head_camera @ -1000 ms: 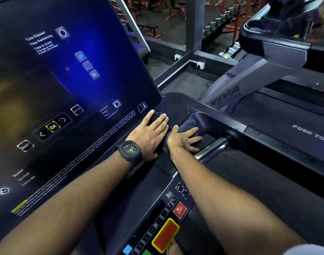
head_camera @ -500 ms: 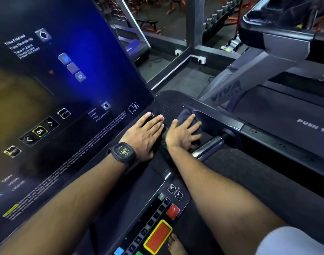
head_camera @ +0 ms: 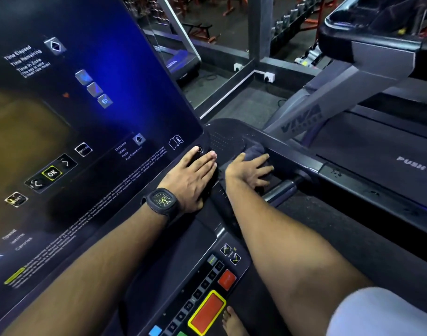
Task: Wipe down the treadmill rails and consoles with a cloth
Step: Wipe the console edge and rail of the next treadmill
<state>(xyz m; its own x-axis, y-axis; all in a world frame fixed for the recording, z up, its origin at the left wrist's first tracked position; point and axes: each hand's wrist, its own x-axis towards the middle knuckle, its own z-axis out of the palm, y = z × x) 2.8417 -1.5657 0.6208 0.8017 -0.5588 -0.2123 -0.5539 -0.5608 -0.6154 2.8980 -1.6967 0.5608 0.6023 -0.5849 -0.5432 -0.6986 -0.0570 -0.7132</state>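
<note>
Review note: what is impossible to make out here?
- Head view: dark grey cloth, mostly hidden under the right hand.
- Head view: glossy black console panel beneath the flat left hand, covered.
- Head view: white fine print along the panel, too small to read.
- Head view: number keypad, cut by bottom edge.

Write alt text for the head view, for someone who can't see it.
The right hand presses a dark cloth onto the treadmill console near the handrail, fingers spread. The left hand, wearing a black watch, rests flat beside it at the lower edge of the screen.
</note>
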